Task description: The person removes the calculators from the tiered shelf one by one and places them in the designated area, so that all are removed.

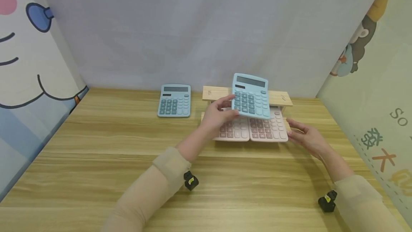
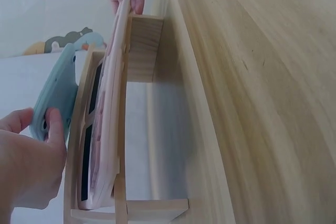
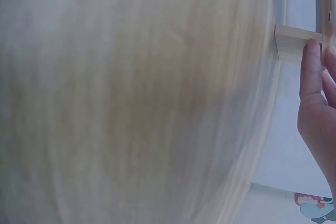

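Observation:
My left hand (image 1: 216,116) pinches a light blue calculator (image 1: 252,97) by its lower left side, thumb in front. In the left wrist view that calculator (image 2: 59,90) is tilted beside the wooden rack's upper board. Two pink calculators (image 1: 268,130) lie side by side on the lower level of the wooden rack (image 1: 280,97), their tops partly covered by the raised calculator and the upper board. At the rack's right end is my right hand (image 1: 308,139), its fingertips right at the right pink calculator's edge. The right wrist view shows its fingers (image 3: 312,69) fairly straight beside the rack's wooden support (image 3: 293,44).
Another light blue calculator (image 1: 174,106) lies on the wood-grain table (image 1: 122,174) left of the rack. A pale grey curtain (image 1: 180,35) hangs right behind, with printed panels at both sides. Each sleeve cuff carries a small black device (image 1: 191,181).

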`<state>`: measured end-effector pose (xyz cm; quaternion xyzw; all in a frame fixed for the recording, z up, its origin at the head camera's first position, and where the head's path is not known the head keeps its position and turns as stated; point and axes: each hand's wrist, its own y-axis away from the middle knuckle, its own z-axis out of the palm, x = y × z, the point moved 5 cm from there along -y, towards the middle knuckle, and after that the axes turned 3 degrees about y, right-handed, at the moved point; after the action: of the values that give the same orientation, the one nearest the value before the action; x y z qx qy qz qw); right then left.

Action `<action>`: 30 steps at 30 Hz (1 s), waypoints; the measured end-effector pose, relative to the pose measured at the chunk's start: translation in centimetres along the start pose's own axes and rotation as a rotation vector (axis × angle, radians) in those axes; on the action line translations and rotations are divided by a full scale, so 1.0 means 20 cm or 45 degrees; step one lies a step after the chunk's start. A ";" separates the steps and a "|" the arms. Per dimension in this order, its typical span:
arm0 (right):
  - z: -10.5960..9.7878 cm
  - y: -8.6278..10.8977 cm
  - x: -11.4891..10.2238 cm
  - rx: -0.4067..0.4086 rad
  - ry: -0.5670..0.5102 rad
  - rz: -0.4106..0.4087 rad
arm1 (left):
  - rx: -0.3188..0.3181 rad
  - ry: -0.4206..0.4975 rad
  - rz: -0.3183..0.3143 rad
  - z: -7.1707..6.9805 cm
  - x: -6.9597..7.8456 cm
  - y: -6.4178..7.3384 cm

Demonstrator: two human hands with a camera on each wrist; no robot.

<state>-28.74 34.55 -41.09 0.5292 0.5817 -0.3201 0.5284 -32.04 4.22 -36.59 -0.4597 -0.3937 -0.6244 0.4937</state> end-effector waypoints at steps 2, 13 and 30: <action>0.00 0.00 0.00 0.003 0.009 0.002 | 0.015 0.002 -0.020 -0.02 0.01 0.00; -0.01 0.01 -0.01 -0.013 0.005 -0.003 | 0.057 0.018 -0.086 -0.09 0.05 0.06; -0.01 0.00 0.01 -0.013 -0.023 0.011 | 0.046 0.183 -0.041 -0.25 0.14 0.14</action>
<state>-28.76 34.87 -41.22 0.5261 0.5763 -0.3194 0.5377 -30.51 -1.80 -35.15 -0.3984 -0.3757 -0.6565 0.5187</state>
